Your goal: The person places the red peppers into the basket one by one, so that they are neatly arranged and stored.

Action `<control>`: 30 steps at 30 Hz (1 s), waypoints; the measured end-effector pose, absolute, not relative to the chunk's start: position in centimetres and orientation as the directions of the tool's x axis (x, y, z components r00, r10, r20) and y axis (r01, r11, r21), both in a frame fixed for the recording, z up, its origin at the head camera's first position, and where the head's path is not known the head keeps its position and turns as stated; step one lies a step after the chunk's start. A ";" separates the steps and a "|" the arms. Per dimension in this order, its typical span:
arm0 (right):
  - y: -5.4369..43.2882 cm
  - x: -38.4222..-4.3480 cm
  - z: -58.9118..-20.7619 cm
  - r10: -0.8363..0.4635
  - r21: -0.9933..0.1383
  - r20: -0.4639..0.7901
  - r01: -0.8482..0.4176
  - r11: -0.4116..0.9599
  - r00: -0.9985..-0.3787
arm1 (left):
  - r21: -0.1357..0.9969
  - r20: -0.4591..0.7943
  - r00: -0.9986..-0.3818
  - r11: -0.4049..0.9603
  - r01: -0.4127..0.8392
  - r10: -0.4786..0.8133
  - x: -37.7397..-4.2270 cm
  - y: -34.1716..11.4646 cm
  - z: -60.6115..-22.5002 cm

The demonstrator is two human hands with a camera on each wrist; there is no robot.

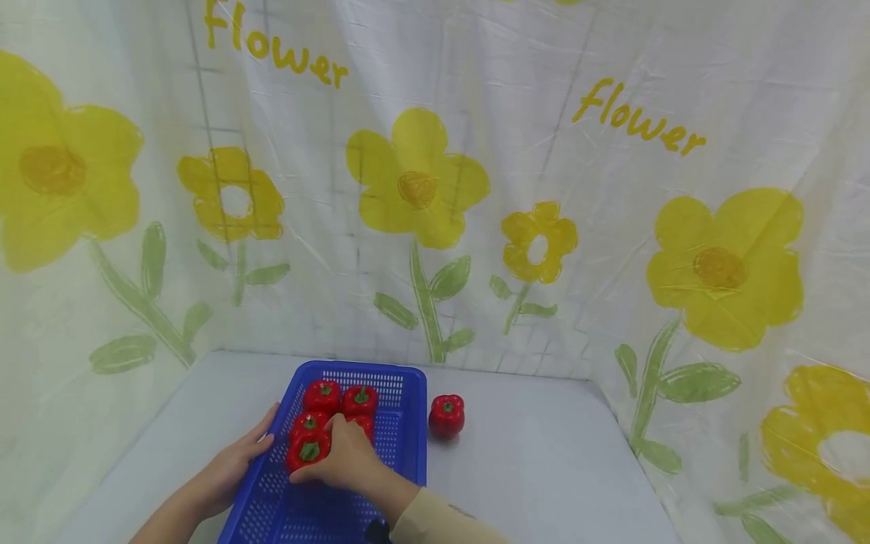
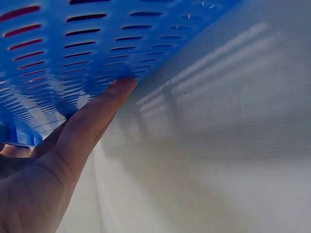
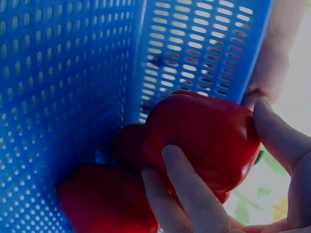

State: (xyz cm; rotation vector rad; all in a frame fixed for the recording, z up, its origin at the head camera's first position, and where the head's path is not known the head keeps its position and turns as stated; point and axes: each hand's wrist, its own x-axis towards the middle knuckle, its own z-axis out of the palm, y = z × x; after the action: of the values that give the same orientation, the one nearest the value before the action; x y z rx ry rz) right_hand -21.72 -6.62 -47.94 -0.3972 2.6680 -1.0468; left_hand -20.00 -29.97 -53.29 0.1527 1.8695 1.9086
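A red bell pepper (image 1: 303,455) with a green stem is gripped by my right hand (image 1: 352,458), low inside the blue plastic basket (image 1: 420,423). In the right wrist view, thumb and fingers span the sides of this bell pepper (image 3: 204,141). Several other red bell peppers (image 1: 322,395) sit in the basket's far half, one partly hidden behind the right hand. Outside the basket's left wall, my left hand (image 1: 234,462) rests with extended fingers against it. The left wrist view shows a straight finger (image 2: 97,116) along the slotted wall (image 2: 112,43).
One more red bell pepper (image 1: 446,417) stands on the white table (image 1: 530,461), just right of the basket. Behind the table hangs a white curtain (image 1: 462,317) printed with yellow flowers.
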 end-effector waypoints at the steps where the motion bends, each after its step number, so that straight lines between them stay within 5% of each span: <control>1: -6.8 -21.7 -48.1 -0.335 -0.683 -0.132 -0.159 0.713 -0.933 | 0.969 -0.238 -0.889 0.031 -0.246 0.391 -20.0 -29.9 -53.3; 30: -9.8 -20.3 -49.5 -0.320 -0.546 -0.149 -0.192 0.815 -0.936 | 0.968 -0.248 -0.902 0.063 -0.241 0.355 -20.1 -29.7 -53.4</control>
State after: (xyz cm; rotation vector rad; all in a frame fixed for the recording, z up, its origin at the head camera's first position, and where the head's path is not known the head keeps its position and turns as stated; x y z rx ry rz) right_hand -20.32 -9.84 -49.50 -0.3958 2.7656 -0.7961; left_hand -20.09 -29.70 -53.37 0.1127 1.9258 1.8919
